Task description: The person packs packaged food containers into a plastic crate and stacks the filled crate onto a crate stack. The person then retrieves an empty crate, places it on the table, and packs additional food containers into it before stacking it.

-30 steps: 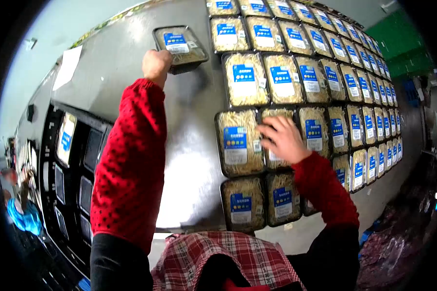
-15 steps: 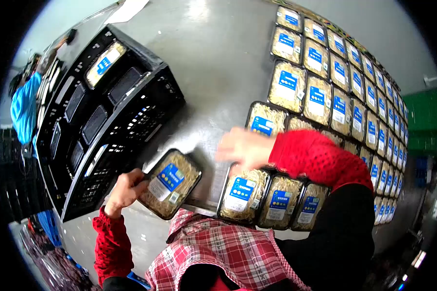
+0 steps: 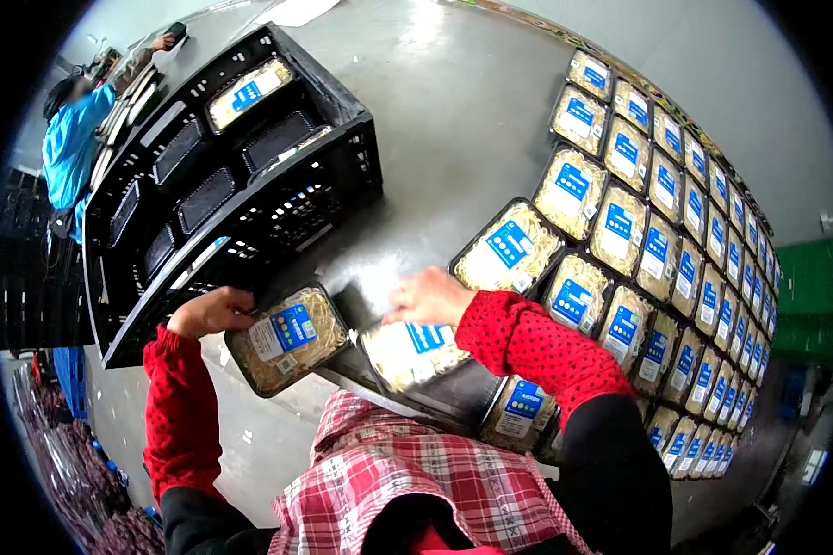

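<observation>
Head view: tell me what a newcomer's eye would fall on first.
Probably the rows of black plastic trays with pale contents and blue-and-white labels, massed across the right of the grey metal table. Next, the black plastic crate at upper left, then the red, black-dotted sleeves lower down, where the left hand grips one tray.

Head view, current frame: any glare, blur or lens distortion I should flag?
Head view: fisheye distortion, with black corners, a bowed crate and rows of packs curving at right. Head view: glare on the metal table, at the top edge and beside the right hand. Head view: that hand looks slightly soft, and the pack beneath it partly washed out.
</observation>
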Tool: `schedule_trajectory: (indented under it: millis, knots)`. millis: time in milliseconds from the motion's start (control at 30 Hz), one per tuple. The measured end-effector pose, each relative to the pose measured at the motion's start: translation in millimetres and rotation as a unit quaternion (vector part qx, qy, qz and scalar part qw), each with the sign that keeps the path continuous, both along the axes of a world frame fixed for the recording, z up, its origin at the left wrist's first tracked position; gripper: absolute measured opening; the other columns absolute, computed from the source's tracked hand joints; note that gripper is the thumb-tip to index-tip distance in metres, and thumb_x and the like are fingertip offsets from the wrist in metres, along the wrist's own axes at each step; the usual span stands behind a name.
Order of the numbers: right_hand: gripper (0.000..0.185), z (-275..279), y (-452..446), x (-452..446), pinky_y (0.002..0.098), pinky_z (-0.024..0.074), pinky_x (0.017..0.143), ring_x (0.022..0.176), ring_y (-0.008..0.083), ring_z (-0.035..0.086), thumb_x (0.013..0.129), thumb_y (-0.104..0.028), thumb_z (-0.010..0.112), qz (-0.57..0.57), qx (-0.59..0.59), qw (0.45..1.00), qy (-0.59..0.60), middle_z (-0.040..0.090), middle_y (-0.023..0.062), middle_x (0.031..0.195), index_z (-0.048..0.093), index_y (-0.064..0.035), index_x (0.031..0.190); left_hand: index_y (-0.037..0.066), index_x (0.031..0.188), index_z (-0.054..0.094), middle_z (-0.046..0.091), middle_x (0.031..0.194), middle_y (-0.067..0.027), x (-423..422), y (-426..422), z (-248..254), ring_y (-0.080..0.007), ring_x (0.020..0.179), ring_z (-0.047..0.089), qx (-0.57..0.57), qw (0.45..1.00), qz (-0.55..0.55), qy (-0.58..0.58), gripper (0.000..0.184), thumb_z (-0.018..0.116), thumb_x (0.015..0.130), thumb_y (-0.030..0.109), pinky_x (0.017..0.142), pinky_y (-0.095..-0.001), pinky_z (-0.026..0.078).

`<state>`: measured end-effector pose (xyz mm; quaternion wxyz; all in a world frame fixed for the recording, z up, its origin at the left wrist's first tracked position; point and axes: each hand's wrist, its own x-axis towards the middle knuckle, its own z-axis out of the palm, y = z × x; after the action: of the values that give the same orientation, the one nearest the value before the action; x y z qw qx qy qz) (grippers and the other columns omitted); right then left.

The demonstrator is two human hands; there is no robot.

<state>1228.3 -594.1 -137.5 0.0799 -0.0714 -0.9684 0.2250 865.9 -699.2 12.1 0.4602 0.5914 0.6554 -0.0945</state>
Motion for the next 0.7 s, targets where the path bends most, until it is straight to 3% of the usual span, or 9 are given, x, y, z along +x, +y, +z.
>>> schedule_trajectory:
  millis: [100,233,367,400,467,500,533,567,700]
  knots:
    - [0.042,2,18,-22,0.0446,0.0513,0.064,0.074,0.0312,0.065,0.083,-0.051,0.061,-0.149,0.001,0.988,0.046,0.063,0.0113,0.073,0.067,-0.0099,0.077,0.001,0.091,0.063,0.064,0.082,-0.0124,-11,12,-17,-0.0225,0.076,0.059,-0.014,0.996,-0.082,0.022,0.025,0.066,0.078,0.022,0.070,-0.0364,0.048]
    - [0.038,30,49,9,0.0409,0.0442,0.080,0.092,0.0295,0.057,0.081,-0.050,0.063,-0.104,0.043,0.991,0.066,0.061,0.0102,0.091,0.068,-0.0121,0.088,0.004,0.105,0.064,0.068,0.092,-0.0155,13,24,-13,-0.0256,0.086,0.065,0.032,0.997,-0.064,-0.007,0.038,0.066,0.081,0.033,0.075,-0.0375,0.051]
    - [0.043,31,72,44,0.0412,0.0424,0.080,0.093,0.0291,0.056,0.083,-0.052,0.060,-0.102,0.082,0.991,-0.014,0.059,0.0107,0.091,0.067,-0.0131,0.100,0.005,0.102,0.068,0.068,0.083,-0.0199,68,48,-30,-0.0348,0.070,0.067,0.008,0.948,-0.215,0.233,0.060,0.053,0.086,0.061,0.063,-0.0444,0.054]
    - [0.043,22,72,48,0.0409,0.0426,0.079,0.093,0.0284,0.057,0.084,-0.052,0.059,-0.091,0.094,0.991,-0.033,0.060,0.0101,0.089,0.067,-0.0131,0.100,0.007,0.087,0.072,0.069,0.078,-0.0167,78,49,-34,-0.0317,0.068,0.068,0.058,0.929,-0.282,0.232,0.054,0.052,0.088,0.057,0.057,-0.0427,0.053]
    - [0.044,34,69,46,0.0428,0.0460,0.075,0.089,0.0292,0.060,0.086,-0.054,0.056,-0.082,0.056,0.987,-0.130,0.061,0.0112,0.088,0.067,-0.0123,0.098,0.011,0.103,0.069,0.067,0.079,-0.0151,80,41,-64,-0.0282,0.068,0.067,0.147,0.889,-0.373,0.220,0.047,0.048,0.092,0.052,0.054,-0.0409,0.051]
    - [0.046,35,67,45,0.0441,0.0476,0.072,0.086,0.0304,0.062,0.087,-0.055,0.054,-0.066,0.061,0.981,-0.170,0.062,0.0117,0.087,0.066,-0.0119,0.100,0.007,0.115,0.062,0.065,0.084,-0.0192,68,32,-93,-0.0301,0.072,0.067,0.235,0.874,-0.377,0.195,0.054,0.046,0.093,0.054,0.057,-0.0432,0.052]
    - [0.048,34,66,43,0.0454,0.0492,0.069,0.082,0.0316,0.063,0.089,-0.056,0.052,-0.054,0.067,0.974,-0.208,0.062,0.0122,0.086,0.065,-0.0116,0.101,0.001,0.107,0.060,0.062,0.082,-0.0220,75,29,-85,-0.0330,0.074,0.066,0.256,0.916,-0.254,0.175,0.059,0.042,0.094,0.055,0.058,-0.0451,0.052]
    - [0.050,36,58,44,0.0464,0.0499,0.068,0.082,0.0334,0.063,0.089,-0.057,0.050,-0.045,0.030,0.983,-0.173,0.062,0.0133,0.087,0.063,-0.0106,0.100,-0.002,0.101,0.058,0.061,0.080,-0.0214,68,30,-104,-0.0362,0.070,0.064,0.316,0.904,-0.263,0.120,0.059,0.041,0.095,0.055,0.058,-0.0472,0.051]
    - [0.058,44,45,45,0.0474,0.0504,0.067,0.083,0.0361,0.064,0.089,-0.063,0.046,0.002,-0.004,0.980,-0.199,0.064,0.0162,0.086,0.054,-0.0055,0.088,0.005,0.097,0.055,0.060,0.072,-0.0181,93,39,-111,-0.0375,0.060,0.061,0.360,0.893,-0.270,0.007,0.052,0.044,0.094,0.055,0.052,-0.0472,0.049]
